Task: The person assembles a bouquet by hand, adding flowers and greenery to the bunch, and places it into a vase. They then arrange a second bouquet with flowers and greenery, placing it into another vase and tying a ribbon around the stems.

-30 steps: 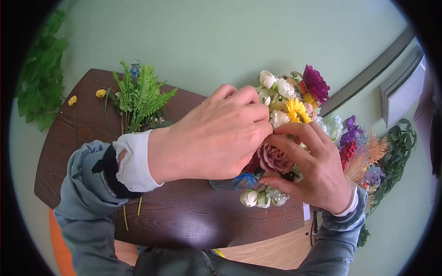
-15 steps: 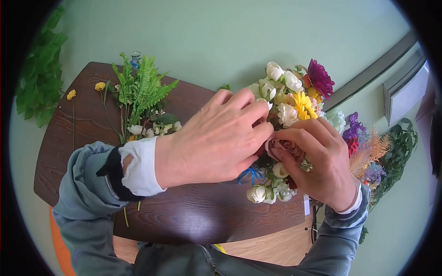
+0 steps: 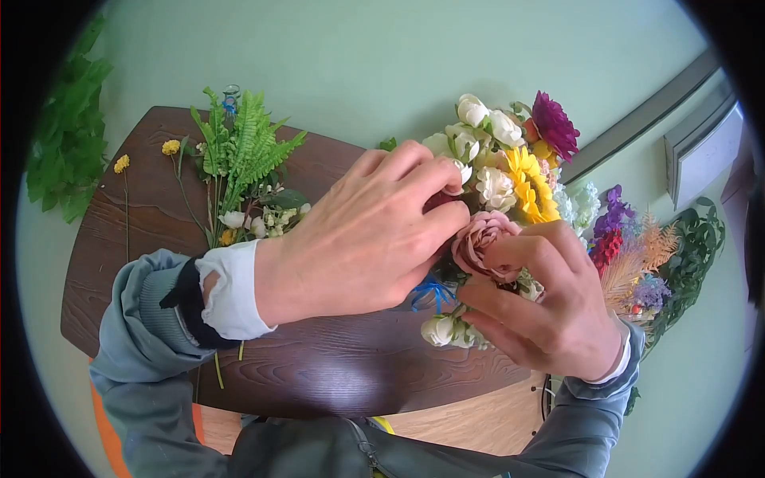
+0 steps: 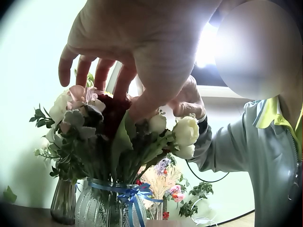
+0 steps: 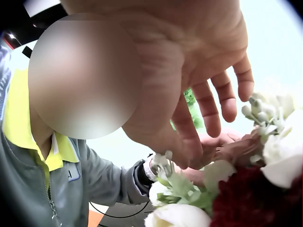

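Observation:
A mixed bouquet of white roses (image 3: 496,189), a yellow sunflower (image 3: 532,187) and a dusty pink rose (image 3: 482,243) stands in a ribbed glass vase (image 4: 109,208) with a blue ribbon bow (image 4: 135,193). My left hand (image 3: 374,231) reaches in from the left, thumb and forefinger around a dark red flower (image 4: 111,116); its other fingers hang over the blooms. Across from it, my right hand (image 3: 550,303) holds the pink rose at its lower right side, one fingertip on the petals, thumb and another finger close together below. Stems under the blooms are mostly hidden in the head view.
Green fern fronds (image 3: 247,151) and small blossoms stand at the table's left. Two yellow flowers (image 3: 170,147) on thin stems lie beside them on the dark wooden table (image 3: 343,366). Purple flowers (image 3: 612,211), orange sprays and leafy greenery (image 3: 693,263) are at right.
My right hand has shifted down and right, and the pink rose shows more fully, facing up. My left fingers have drawn slightly left, near the dark red flower.

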`<state>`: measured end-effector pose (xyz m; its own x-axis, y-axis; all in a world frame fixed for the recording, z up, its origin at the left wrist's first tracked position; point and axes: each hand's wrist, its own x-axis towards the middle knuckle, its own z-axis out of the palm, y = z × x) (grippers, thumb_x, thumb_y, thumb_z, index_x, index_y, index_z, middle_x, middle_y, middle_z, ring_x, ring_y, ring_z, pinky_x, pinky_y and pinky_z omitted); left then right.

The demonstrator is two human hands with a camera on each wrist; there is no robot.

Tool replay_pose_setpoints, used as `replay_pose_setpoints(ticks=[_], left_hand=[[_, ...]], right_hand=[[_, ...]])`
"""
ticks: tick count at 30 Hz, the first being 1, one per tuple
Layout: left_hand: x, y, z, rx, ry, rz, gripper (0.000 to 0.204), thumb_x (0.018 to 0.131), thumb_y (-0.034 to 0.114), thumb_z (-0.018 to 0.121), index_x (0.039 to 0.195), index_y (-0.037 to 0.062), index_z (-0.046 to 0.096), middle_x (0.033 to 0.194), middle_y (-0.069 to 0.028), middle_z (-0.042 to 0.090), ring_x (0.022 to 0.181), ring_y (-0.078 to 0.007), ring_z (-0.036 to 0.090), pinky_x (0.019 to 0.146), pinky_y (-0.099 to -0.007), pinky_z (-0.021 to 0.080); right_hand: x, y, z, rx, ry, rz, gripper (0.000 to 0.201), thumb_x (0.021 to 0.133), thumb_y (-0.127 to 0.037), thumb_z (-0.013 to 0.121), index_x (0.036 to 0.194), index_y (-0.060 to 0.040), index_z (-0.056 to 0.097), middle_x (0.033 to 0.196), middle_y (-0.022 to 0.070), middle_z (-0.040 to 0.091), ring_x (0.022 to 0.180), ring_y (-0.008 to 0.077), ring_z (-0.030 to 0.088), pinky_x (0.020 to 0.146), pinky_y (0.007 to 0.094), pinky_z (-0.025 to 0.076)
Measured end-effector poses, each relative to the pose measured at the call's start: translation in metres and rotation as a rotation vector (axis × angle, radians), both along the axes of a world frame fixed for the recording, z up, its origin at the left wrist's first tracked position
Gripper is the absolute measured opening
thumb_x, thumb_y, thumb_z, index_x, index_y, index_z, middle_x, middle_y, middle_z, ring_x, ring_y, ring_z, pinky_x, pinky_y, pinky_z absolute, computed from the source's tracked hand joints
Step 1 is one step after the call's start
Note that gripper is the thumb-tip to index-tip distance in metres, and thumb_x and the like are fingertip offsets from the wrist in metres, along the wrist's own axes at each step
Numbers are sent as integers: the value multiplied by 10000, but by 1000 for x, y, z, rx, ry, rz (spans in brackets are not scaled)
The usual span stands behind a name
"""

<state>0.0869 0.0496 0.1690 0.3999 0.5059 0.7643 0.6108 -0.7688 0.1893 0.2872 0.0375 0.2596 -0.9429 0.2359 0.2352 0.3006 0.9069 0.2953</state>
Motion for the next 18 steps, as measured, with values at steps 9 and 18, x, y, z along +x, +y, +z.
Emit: replay_pose_setpoints(ticks=[9,18], left_hand=[[8,-6,7,60,-154,-124,530,571,58,742,1068,86,562,1144,-120,469,1066,-336,452,882,-430,394],[25,-6,7,160,75,-181,250,622,66,649,859,138,680,1158,-82,497,1100,-298,442,868,-457,385]], right_hand=[[15,3,19,91,53,-93,319,525,4,739,825,-79,669,825,42,566,711,231,518,599,334,430],[37,4,26,-23,-74,-167,260,569,-94,737,819,-107,667,881,17,541,801,214,521,637,326,428]])
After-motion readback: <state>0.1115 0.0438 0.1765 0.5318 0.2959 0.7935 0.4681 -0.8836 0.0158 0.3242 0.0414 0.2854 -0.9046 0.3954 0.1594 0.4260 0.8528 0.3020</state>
